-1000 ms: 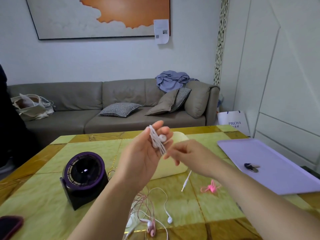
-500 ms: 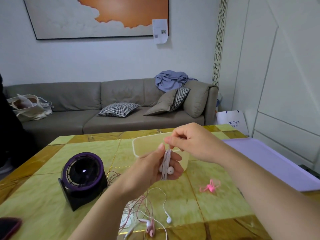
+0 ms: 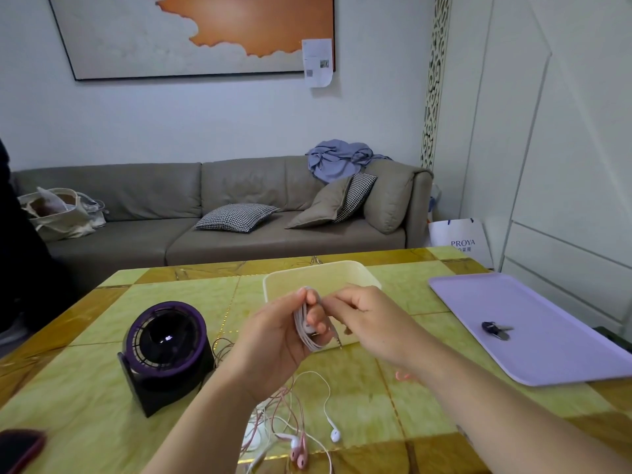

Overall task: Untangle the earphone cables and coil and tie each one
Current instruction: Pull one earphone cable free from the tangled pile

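My left hand (image 3: 273,340) grips a coil of white earphone cable (image 3: 305,331) above the table, thumb and fingers closed around the bundle. My right hand (image 3: 367,321) pinches the loose end of that same cable just to the right of the coil; the metal plug (image 3: 338,342) hangs below my fingers. A tangle of pink and white earphones (image 3: 297,436) lies on the table beneath my left forearm, with a white earbud (image 3: 336,435) and pink earbuds (image 3: 300,455) showing. A pink tie (image 3: 403,375) peeks out under my right wrist.
A cream tray (image 3: 319,271) sits behind my hands. A purple fan (image 3: 167,350) stands at the left. A lilac tray (image 3: 533,323) with keys (image 3: 496,328) lies at the right. A dark phone (image 3: 18,448) sits at the near left corner. A sofa stands beyond the table.
My right hand dropped from above the coil to its right side, carrying the cable end around the bundle. My left hand kept hold of the coil and tipped it upright.
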